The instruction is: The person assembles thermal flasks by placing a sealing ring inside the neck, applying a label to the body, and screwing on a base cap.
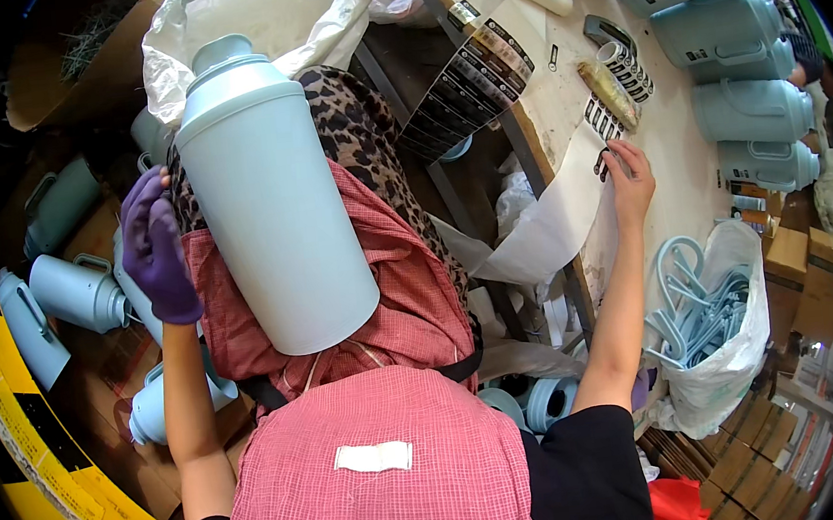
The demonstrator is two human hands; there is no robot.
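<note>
A light blue vacuum flask body point(270, 199) lies across my lap, its narrower top end pointing away from me. My left hand point(157, 247), in a purple glove, is beside the flask's left side with its fingers stretched upward. It does not grip the flask, and I cannot tell whether it touches it. Over the table on the right, my bare right hand point(631, 174) pinches a small dark label point(602, 165) at the edge of a white backing strip point(559, 226). That strip hangs off the table's near edge. More printed labels point(604, 122) show just beyond my fingers.
Several light blue flasks point(753, 112) line the table's right side. A tape dispenser point(611, 36) and a yellowish roll point(609, 94) lie nearby. Blue handles point(706, 302) fill a white bag at right. More flasks point(79, 292) lie at left, by a yellow-black striped edge point(27, 428).
</note>
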